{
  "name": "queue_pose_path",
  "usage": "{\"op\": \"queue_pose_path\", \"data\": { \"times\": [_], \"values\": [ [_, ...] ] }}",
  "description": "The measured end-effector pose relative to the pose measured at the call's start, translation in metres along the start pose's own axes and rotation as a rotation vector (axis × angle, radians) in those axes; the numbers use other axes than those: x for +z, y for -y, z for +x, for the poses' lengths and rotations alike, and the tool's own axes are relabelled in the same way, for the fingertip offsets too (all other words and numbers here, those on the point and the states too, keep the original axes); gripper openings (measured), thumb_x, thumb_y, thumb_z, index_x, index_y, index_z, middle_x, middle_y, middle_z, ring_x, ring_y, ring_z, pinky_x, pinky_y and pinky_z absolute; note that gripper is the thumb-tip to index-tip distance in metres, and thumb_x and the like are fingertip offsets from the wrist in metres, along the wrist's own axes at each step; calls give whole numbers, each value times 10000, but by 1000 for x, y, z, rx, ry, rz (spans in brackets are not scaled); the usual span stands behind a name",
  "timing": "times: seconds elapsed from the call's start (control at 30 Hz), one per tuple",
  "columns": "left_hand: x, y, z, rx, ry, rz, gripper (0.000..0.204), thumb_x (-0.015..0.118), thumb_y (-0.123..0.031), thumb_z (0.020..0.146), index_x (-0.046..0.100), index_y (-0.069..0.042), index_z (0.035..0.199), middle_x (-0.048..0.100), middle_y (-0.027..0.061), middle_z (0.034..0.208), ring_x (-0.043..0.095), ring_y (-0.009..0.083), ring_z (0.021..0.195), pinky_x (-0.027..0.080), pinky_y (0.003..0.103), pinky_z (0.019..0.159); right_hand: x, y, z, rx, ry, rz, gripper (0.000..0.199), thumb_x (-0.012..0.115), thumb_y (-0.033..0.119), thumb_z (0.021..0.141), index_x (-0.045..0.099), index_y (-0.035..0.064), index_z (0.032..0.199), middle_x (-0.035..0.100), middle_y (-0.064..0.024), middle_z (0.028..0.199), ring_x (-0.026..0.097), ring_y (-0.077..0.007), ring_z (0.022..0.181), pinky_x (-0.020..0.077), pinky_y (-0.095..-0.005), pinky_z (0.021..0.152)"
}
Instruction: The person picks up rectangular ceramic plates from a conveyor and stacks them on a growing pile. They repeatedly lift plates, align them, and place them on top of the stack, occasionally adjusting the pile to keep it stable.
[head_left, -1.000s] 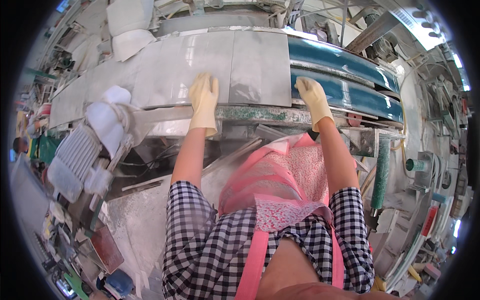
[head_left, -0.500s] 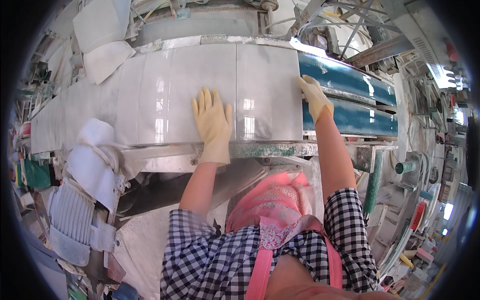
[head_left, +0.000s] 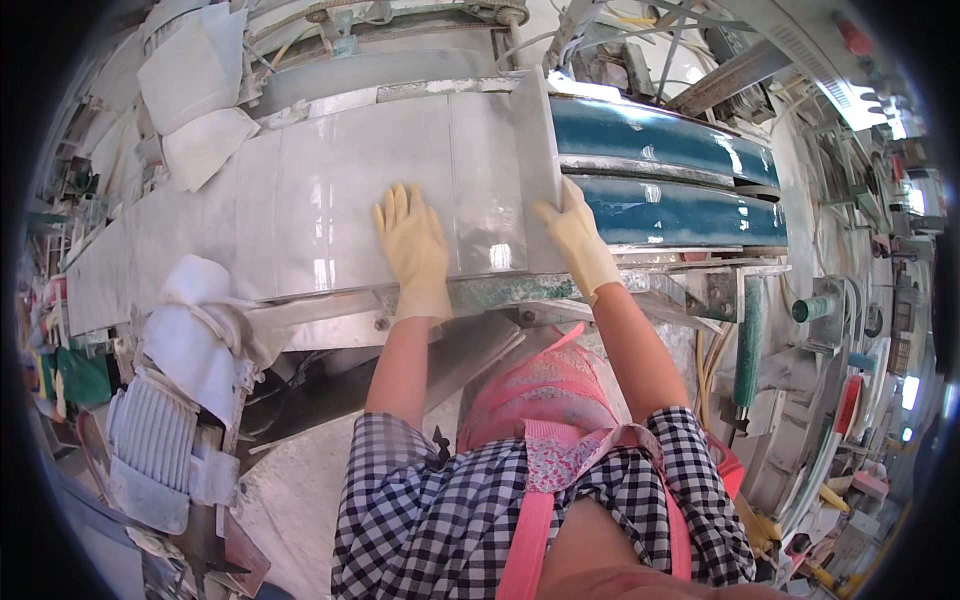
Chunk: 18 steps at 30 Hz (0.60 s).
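Note:
A row of glossy pale grey tiles (head_left: 350, 190) lies along a conveyor line in front of me. My left hand (head_left: 412, 240), in a cream rubber glove, rests flat on one tile with its fingers stretched out. At the right end of the row, one tile (head_left: 538, 160) is tilted up with its right edge raised. My right hand (head_left: 575, 235), gloved the same way, grips that raised edge near its lower part. The fingers behind the tile are partly hidden.
Two wide blue belts (head_left: 660, 210) run on to the right of the tiles. Below the line's front rail (head_left: 500, 292) stands a dusty ribbed motor (head_left: 150, 450), with a white wrapped thing (head_left: 190, 335) above it. A green roller (head_left: 748, 345) hangs at the right.
My right hand has moved left and tilted up the end tile, which lay flat before. More of the blue belts shows. My left hand stays flat on its tile.

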<state>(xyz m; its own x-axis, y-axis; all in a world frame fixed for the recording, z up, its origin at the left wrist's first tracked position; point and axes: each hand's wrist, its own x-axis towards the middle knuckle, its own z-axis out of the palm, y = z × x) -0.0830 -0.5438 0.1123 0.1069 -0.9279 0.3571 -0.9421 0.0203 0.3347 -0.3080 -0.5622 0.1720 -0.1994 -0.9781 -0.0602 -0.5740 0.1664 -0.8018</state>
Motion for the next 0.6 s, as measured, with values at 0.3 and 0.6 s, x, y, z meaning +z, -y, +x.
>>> {"op": "queue_pose_path", "data": {
  "times": [0.3, 0.6],
  "values": [
    [5, -23, 19, -55, -49, -283, 492, 615, -278, 906, 585, -30, 1329, 579, 212, 1369, 478, 354, 1337, 266, 471, 1180, -51, 1, -4, -109, 48, -472, 438, 609, 223, 893, 565, 137, 1320, 674, -189, 1162, 644, -402, 1041, 513, -494, 881],
    [37, -120, 77, -119, 261, 65, 932, 721, -549, 784, 404, 8, 1460, 401, 219, 1507, 280, 435, 1431, 170, 640, 1141, -45, -4, -8, -131, 33, -519, 377, 547, 222, 917, 543, 171, 1291, 683, -192, 1114, 668, -414, 959, 528, -511, 846]
  ]
}}
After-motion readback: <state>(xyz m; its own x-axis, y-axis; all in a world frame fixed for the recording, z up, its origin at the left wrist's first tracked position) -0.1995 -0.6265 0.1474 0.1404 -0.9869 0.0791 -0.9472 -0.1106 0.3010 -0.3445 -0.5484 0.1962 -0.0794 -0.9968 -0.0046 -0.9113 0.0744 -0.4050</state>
